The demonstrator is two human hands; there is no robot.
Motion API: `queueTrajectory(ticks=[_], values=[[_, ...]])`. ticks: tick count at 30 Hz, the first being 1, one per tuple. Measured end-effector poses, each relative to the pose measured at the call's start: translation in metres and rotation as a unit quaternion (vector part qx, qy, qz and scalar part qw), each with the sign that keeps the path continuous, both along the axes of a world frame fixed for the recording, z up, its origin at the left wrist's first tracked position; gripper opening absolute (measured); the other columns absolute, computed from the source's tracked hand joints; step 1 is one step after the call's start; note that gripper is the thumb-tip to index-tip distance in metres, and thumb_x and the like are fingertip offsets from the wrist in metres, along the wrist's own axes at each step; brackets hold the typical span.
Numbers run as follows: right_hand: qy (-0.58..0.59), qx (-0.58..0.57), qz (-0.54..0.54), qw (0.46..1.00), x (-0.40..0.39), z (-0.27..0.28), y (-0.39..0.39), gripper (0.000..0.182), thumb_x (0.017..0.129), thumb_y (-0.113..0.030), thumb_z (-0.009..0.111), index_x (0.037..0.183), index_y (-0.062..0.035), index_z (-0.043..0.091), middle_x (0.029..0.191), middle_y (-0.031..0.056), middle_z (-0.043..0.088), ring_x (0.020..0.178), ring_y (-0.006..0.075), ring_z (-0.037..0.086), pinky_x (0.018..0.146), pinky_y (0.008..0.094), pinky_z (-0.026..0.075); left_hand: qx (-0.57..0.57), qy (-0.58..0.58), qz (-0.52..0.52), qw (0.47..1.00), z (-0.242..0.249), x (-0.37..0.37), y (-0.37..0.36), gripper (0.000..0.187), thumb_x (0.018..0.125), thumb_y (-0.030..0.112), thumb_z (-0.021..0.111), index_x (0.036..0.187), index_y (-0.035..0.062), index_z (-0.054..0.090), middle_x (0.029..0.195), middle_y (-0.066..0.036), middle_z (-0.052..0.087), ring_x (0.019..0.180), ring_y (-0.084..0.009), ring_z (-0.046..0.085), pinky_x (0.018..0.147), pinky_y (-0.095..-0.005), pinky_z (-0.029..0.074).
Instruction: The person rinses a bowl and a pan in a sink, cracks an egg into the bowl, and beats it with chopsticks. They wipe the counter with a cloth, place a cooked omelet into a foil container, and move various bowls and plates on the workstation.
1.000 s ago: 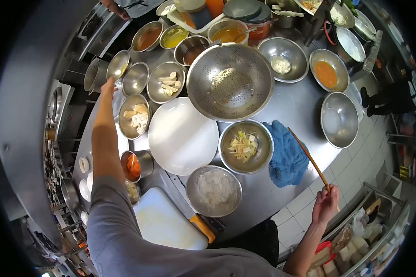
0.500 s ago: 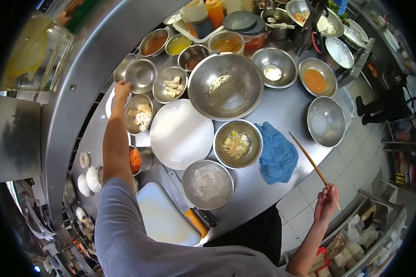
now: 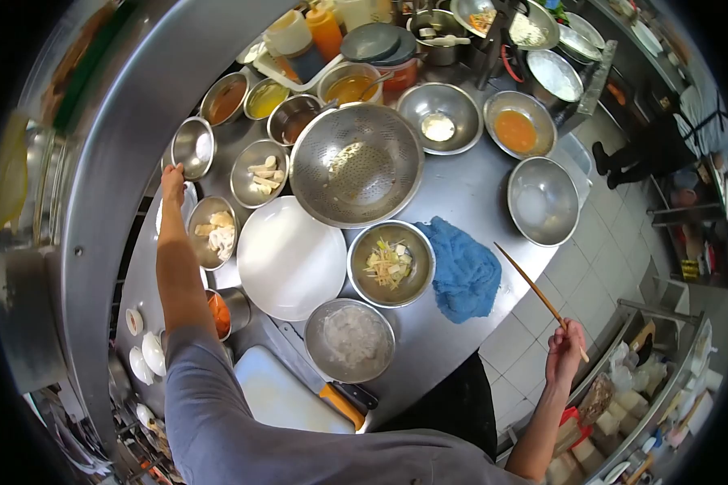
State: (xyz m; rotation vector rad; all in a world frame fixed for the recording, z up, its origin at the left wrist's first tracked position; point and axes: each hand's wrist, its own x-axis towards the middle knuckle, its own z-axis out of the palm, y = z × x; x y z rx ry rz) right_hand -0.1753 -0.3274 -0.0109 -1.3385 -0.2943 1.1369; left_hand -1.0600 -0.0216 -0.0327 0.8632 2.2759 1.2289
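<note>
At the table's far left, my left hand is closed on the near rim of a small metal bowl with something white inside. Just below it are a white plate, partly hidden by my arm, and a metal bowl of pale, whitish pieces. To the right sits a bowl of pale cut sticks. My right hand, off the table's right edge, is closed around long wooden chopsticks that point up and left. The chopsticks lie so close together that I cannot separate them clearly.
A large white plate, perforated colander, bowl of shredded vegetables and blue cloth fill the middle. Nearer me lie a cutting board and an orange-handled knife. A person stands at far right.
The view has shifted, moving the table's contents leftward. Two small bowls showed near my left hand before; one shows there now, tilted, with my hand on its rim. The chopsticks stay in my right hand.
</note>
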Motion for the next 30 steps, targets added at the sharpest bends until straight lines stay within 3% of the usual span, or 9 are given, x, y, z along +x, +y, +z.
queueTrajectory(ticks=[11, 13, 14, 23, 25, 26, 28, 29, 30], values=[[0.065, 0.035, 0.128, 0.989, 0.026, 0.009, 0.029, 0.018, 0.092, -0.019, 0.061, 0.093, -0.0007, 0.063, 0.07, 0.006, 0.063, 0.053, 0.0062, 0.047, 0.051, 0.0205, 0.036, 0.033, -0.067, -0.055, 0.996, 0.025, 0.066, -0.02, 0.017, 0.093, 0.021, 0.058, 0.079, 0.0133, 0.052, 0.065, 0.005, 0.048, 0.053, -0.0062, 0.042, 0.046, -0.0237, 0.03], [-0.162, -0.062, 0.274, 0.946, 0.017, 0.004, 0.041, 0.018, 0.091, -0.018, 0.064, 0.09, 0.0, 0.065, 0.074, 0.0072, 0.066, 0.054, 0.006, 0.047, 0.051, 0.0208, 0.037, 0.067, -0.077, -0.077, 0.992, 0.038, 0.082, -0.024, 0.015, 0.093, 0.018, 0.058, 0.081, 0.0107, 0.054, 0.066, 0.004, 0.05, 0.052, -0.0062, 0.042, 0.046, -0.0238, 0.03], [-0.149, -0.064, 0.278, 0.947, 0.018, 0.007, 0.046, 0.016, 0.09, -0.016, 0.065, 0.09, 0.0001, 0.066, 0.075, 0.0068, 0.066, 0.055, 0.0058, 0.048, 0.052, 0.0206, 0.038, 0.069, -0.079, -0.08, 0.991, 0.045, 0.093, -0.026, 0.015, 0.093, 0.017, 0.059, 0.081, 0.0103, 0.054, 0.066, 0.004, 0.049, 0.054, -0.0061, 0.044, 0.046, -0.0236, 0.033], [-0.146, 0.038, 0.455, 0.877, 0.111, 0.073, 0.144, 0.008, 0.081, 0.001, 0.071, 0.089, -0.0004, 0.068, 0.078, 0.002, 0.066, 0.07, 0.0067, 0.057, 0.065, 0.021, 0.046, 0.146, -0.142, -0.129, 0.971, 0.118, 0.349, -0.06, 0.014, 0.086, 0.018, 0.064, 0.089, 0.0058, 0.059, 0.077, -0.002, 0.057, 0.062, -0.0108, 0.054, 0.052, -0.0261, 0.046], [-0.158, 0.079, 0.465, 0.867, 0.148, 0.091, 0.18, 0.007, 0.082, -0.002, 0.07, 0.089, -0.0007, 0.067, 0.077, 0.0029, 0.065, 0.068, 0.0081, 0.057, 0.062, 0.0215, 0.045, 0.064, -0.115, -0.082, 0.988, 0.13, 0.424, -0.058, 0.023, 0.084, 0.017, 0.064, 0.1, 0.0026, 0.057, 0.083, -0.007, 0.062, 0.066, -0.0144, 0.06, 0.053, -0.0298, 0.049], [-0.164, 0.107, 0.468, 0.862, 0.168, 0.097, 0.198, 0.007, 0.083, -0.003, 0.069, 0.089, -0.0006, 0.066, 0.077, 0.0034, 0.064, 0.067, 0.0085, 0.057, 0.061, 0.0215, 0.044, 0.097, 0.025, -0.158, 0.982, 0.097, 0.433, -0.054, 0.03, 0.082, 0.016, 0.066, 0.106, 0.0021, 0.055, 0.086, -0.009, 0.063, 0.069, -0.0162, 0.062, 0.054, -0.0317, 0.051], [-0.18, 0.154, 0.461, 0.855, 0.201, 0.107, 0.23, 0.008, 0.085, -0.005, 0.067, 0.09, -0.0003, 0.065, 0.077, 0.0046, 0.063, 0.066, 0.009, 0.056, 0.059, 0.0215, 0.043, 0.077, 0.054, -0.129, 0.987, 0.082, 0.48, -0.044, 0.043, 0.078, 0.014, 0.068, 0.115, 0.0024, 0.051, 0.09, -0.012, 0.064, 0.074, -0.019, 0.064, 0.055, -0.0341, 0.053], [-0.193, 0.172, 0.449, 0.856, 0.216, 0.112, 0.244, 0.009, 0.085, -0.007, 0.067, 0.091, 0.0, 0.064, 0.077, 0.0052, 0.063, 0.065, 0.0091, 0.055, 0.058, 0.0214, 0.043, 0.037, -0.065, -0.029, 0.997, 0.101, 0.531, -0.036, 0.048, 0.075, 0.013, 0.069, 0.118, 0.0033, 0.049, 0.091, -0.013, 0.063, 0.076, -0.0199, 0.064, 0.055, -0.0348, 0.053], [-0.206, 0.19, 0.434, 0.856, 0.229, 0.117, 0.255, 0.01, 0.086, -0.008, 0.066, 0.091, 0.0002, 0.063, 0.077, 0.0059, 0.062, 0.064, 0.0093, 0.054, 0.057, 0.0213, 0.042, 0.008, -0.063, -0.013, 0.998, 0.114, 0.566, -0.03, 0.05, 0.076, 0.013, 0.067, 0.121, 0.005, 0.047, 0.092, -0.017, 0.064, 0.077, -0.0233, 0.066, 0.059, -0.0355, 0.054]])
